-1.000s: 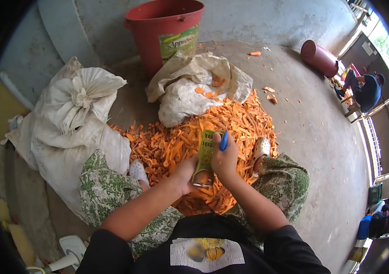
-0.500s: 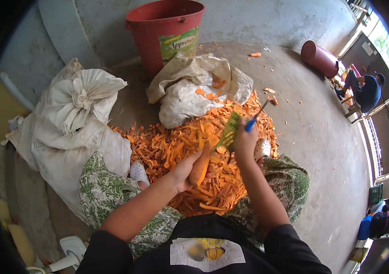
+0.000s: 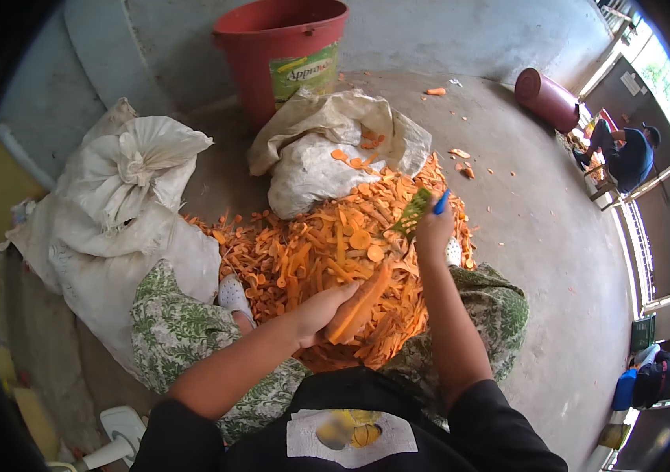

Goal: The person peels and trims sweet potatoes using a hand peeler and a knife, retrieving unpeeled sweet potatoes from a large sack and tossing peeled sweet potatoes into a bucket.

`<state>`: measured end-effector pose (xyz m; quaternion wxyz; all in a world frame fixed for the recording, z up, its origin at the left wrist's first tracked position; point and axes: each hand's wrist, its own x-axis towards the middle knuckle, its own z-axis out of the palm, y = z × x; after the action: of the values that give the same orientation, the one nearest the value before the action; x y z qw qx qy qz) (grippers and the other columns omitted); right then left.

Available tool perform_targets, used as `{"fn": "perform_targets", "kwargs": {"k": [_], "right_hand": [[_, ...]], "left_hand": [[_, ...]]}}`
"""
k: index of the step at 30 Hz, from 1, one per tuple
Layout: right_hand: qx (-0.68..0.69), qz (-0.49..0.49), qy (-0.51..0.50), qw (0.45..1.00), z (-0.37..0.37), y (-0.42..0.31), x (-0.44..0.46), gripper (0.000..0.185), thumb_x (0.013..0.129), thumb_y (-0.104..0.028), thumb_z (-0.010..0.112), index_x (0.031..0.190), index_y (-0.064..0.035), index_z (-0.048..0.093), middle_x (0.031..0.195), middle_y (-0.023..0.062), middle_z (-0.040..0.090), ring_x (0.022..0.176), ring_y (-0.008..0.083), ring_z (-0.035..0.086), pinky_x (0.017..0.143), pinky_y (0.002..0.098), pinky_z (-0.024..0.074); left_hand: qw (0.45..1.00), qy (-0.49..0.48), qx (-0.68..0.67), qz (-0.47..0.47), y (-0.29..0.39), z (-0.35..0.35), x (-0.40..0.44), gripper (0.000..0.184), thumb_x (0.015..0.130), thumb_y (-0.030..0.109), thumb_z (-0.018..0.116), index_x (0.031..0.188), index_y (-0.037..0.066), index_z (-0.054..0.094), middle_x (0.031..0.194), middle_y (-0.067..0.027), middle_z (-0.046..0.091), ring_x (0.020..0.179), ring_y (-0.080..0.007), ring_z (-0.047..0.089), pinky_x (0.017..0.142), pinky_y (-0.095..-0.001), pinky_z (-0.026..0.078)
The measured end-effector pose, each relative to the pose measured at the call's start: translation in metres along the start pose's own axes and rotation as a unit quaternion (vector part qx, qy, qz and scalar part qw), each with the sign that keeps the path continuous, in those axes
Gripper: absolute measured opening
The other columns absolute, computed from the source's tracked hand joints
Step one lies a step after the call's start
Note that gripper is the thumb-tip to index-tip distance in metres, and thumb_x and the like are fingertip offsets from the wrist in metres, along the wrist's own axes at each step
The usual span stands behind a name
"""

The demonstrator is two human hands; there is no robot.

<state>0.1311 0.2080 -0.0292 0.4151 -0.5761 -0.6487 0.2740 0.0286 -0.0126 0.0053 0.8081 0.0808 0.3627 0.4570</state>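
From afar, I'm watching a pile of carrot pieces; over its near side the left hand is gripping a carrot, over its right side the right hand is clasping a green slicer and blue handle.

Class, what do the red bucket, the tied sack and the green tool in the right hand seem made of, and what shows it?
Red bucket: probably smooth plastic, with a soft sheen.
Tied sack: likely woven plastic, matt, with stiff creases at its gathered neck.
Green tool: perhaps plastic, judging by its bright colour; blur hides its finish.
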Motion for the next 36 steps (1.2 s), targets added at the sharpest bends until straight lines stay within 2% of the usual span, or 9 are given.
{"fn": "perform_targets", "kwargs": {"k": [4,8,10,14,21,26,30,32,36], "right_hand": [[0.160,0.092,-0.048,0.982,-0.015,-0.026,-0.010,0.029,0.089,-0.025,0.045,0.075,-0.0008,0.053,0.058,0.0026,0.048,0.051,0.0111,0.044,0.048,0.0301,0.0361],[0.184,-0.048,-0.172,0.966,-0.018,-0.073,-0.083,0.027,0.090,-0.027,0.045,0.084,-0.0020,0.054,0.060,0.0037,0.051,0.052,0.0113,0.046,0.047,0.0286,0.0372],[0.177,-0.053,-0.173,0.967,-0.014,-0.076,-0.106,0.023,0.089,-0.025,0.046,0.087,-0.0026,0.053,0.058,0.0067,0.051,0.049,0.0144,0.046,0.046,0.0312,0.0376],[0.086,-0.146,-0.144,0.975,-0.016,-0.076,-0.105,0.016,0.086,-0.017,0.051,0.086,-0.0017,0.052,0.057,0.0096,0.053,0.049,0.0181,0.049,0.047,0.0317,0.0381],[0.127,-0.001,0.038,0.991,-0.015,-0.026,-0.009,0.026,0.090,-0.023,0.044,0.082,-0.0005,0.054,0.057,0.0039,0.050,0.047,0.0112,0.043,0.044,0.0285,0.0350],[0.212,0.021,-0.135,0.968,-0.025,-0.067,-0.058,0.027,0.090,-0.027,0.045,0.077,-0.0035,0.051,0.062,0.0012,0.049,0.053,0.0100,0.043,0.049,0.0267,0.0358],[0.142,-0.122,-0.167,0.968,-0.022,-0.077,-0.111,0.017,0.083,-0.017,0.053,0.083,-0.0005,0.049,0.060,0.0177,0.052,0.053,0.0281,0.053,0.050,0.0382,0.0394],[0.085,-0.088,-0.173,0.977,-0.023,-0.076,-0.113,0.016,0.080,-0.014,0.055,0.085,-0.0001,0.050,0.064,0.0215,0.053,0.057,0.0348,0.054,0.051,0.0399,0.0398],[0.040,-0.059,-0.087,0.994,-0.016,-0.069,-0.077,0.018,0.085,-0.018,0.050,0.085,0.0000,0.051,0.065,0.0178,0.055,0.056,0.0289,0.055,0.051,0.0379,0.0403]], "left_hand": [[0.999,0.025,0.001,0.046,0.015,-0.003,0.001,0.046,0.092,0.045,0.026,0.103,0.004,0.045,0.074,-0.0046,0.047,0.066,-0.0134,0.048,0.052,-0.0268,0.043],[0.995,-0.003,-0.075,0.062,0.018,-0.007,0.004,0.043,0.092,0.042,0.026,0.096,0.006,0.049,0.076,-0.0050,0.051,0.068,-0.0154,0.051,0.054,-0.0288,0.046],[0.987,0.102,-0.102,0.077,0.017,-0.001,0.005,0.038,0.092,0.037,0.027,0.097,0.007,0.049,0.082,-0.0064,0.056,0.071,-0.0166,0.055,0.055,-0.0292,0.047],[0.988,0.074,-0.087,0.106,0.010,-0.004,0.008,0.034,0.092,0.033,0.029,0.099,0.007,0.050,0.086,-0.0069,0.057,0.073,-0.0166,0.057,0.059,-0.0303,0.049],[1.000,0.000,-0.017,0.022,0.007,0.007,-0.004,0.037,0.093,0.035,0.028,0.104,0.005,0.045,0.083,-0.0093,0.053,0.069,-0.0154,0.054,0.059,-0.0279,0.047],[0.996,-0.022,-0.084,0.038,0.013,-0.011,0.009,0.035,0.092,0.034,0.030,0.101,0.005,0.048,0.083,-0.0079,0.056,0.069,-0.0154,0.056,0.055,-0.0291,0.047],[0.994,0.021,-0.081,0.066,0.013,-0.002,0.008,0.034,0.092,0.032,0.030,0.099,0.006,0.050,0.082,-0.0061,0.058,0.064,-0.0161,0.058,0.050,-0.0291,0.047],[0.992,0.054,-0.084,0.079,0.012,-0.001,0.008,0.034,0.091,0.032,0.030,0.098,0.006,0.051,0.082,-0.0057,0.059,0.063,-0.0166,0.058,0.050,-0.0292,0.048],[0.998,0.038,-0.018,0.054,0.002,-0.009,0.010,0.038,0.093,0.036,0.028,0.099,0.006,0.051,0.086,-0.0075,0.058,0.072,-0.0167,0.058,0.054,-0.0282,0.049]]}}
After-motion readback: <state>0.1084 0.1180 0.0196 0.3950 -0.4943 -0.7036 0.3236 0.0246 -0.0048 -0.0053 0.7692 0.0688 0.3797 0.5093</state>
